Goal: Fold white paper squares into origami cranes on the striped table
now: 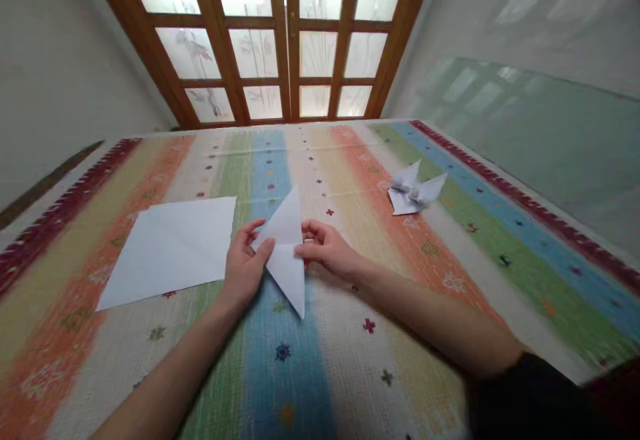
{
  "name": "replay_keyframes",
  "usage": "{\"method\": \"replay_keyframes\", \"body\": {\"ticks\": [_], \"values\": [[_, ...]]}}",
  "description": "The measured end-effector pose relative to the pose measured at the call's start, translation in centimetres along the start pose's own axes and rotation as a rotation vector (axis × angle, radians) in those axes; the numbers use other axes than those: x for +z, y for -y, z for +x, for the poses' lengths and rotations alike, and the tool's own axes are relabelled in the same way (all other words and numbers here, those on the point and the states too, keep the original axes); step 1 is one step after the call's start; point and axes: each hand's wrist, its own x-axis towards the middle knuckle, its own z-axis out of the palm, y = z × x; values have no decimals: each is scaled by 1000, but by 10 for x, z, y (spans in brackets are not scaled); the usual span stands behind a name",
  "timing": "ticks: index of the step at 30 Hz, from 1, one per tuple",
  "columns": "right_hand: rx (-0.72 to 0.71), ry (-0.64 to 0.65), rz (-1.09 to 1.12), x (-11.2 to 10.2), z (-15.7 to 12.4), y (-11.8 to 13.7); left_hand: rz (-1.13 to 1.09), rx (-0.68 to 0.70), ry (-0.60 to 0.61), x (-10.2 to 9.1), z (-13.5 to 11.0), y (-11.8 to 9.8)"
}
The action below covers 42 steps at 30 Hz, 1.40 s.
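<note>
A white sheet folded into a narrow diamond (287,253) lies on the striped cloth in front of me. My left hand (245,268) pinches its left edge, thumb on top of the paper. My right hand (327,248) grips its right edge with curled fingers. Both hands are closed on the same folded paper, which rests low on the table.
A flat white sheet (173,248) lies to the left of my hands. A finished folded paper figure (414,191) sits at the right rear. The table wears a striped multicoloured cloth (360,353). Wooden glazed doors (280,40) stand behind the far edge; walls close in on both sides.
</note>
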Motion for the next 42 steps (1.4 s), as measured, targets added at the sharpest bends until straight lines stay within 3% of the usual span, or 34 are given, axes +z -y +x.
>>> {"method": "replay_keyframes", "body": {"ticks": [4, 8, 12, 18, 42], "values": [[-22, -22, -11, 4, 0, -8, 241, 223, -60, 1, -8, -2], [-90, -63, -23, 4, -1, -10, 207, 327, 140, 0, -13, 2], [-146, -56, -45, 3, -2, -8, 124, 261, 303, 0, -17, 3], [-186, -9, -115, 4, 0, -11, -20, 151, 401, 5, -22, -4], [-211, 24, -280, 3, -4, -1, -190, 158, 418, 9, -21, -17]]}}
